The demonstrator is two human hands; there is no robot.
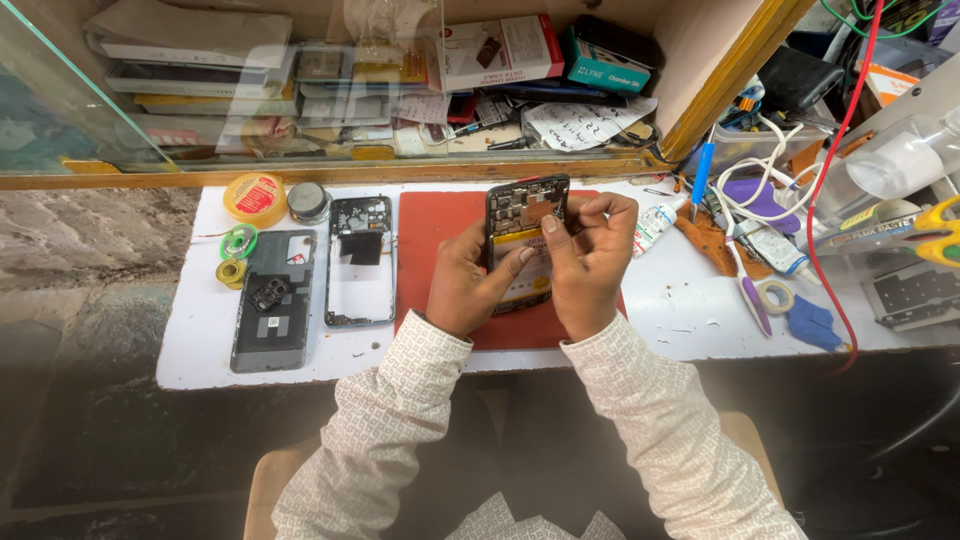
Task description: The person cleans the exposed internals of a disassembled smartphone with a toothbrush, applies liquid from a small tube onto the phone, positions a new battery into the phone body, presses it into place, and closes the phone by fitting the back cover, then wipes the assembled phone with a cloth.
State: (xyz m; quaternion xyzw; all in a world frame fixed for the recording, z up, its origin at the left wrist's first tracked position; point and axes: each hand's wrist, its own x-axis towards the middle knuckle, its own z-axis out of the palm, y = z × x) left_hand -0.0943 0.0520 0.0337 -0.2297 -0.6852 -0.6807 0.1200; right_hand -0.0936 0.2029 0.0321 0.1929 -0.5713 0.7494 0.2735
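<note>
Red mat (440,215) at 12 o'clock | your left hand (466,285) cradles opened phone (525,240), right hand (590,262) pinches its top | likely fragile, light: grip its edges.

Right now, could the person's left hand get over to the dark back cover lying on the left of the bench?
Probably yes. The back cover lies flat on the white bench, with nothing standing between, but the left hand is holding the opened phone.

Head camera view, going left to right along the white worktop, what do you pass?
Yellow tape roll → grey back cover → phone frame → left hand → opened phone → right hand → small tube → purple tool → blue cloth.
</note>
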